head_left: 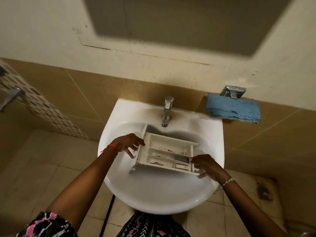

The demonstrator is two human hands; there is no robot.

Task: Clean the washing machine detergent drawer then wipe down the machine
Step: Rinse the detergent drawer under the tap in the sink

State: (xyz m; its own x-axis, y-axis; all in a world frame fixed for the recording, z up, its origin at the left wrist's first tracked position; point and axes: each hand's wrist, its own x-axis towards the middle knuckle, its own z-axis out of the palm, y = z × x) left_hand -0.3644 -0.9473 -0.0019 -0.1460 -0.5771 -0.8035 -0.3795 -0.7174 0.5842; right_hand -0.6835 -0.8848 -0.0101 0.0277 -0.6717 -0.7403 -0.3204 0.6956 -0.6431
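A white plastic detergent drawer (164, 153) hangs over the bowl of a white sink (153, 194), its compartments facing up with brown residue in them. My left hand (127, 143) grips the drawer's left end, by its front panel. Around the drawer's near right corner my right hand (206, 165) is closed. The washing machine is not in view.
A chrome tap (166, 111) stands at the back of the sink, no water running. A blue cloth (233, 109) hangs on the tiled ledge at the right, under a chrome fitting (232, 91). Beige tiled floor lies below, with a stained patch (264, 191) at the right.
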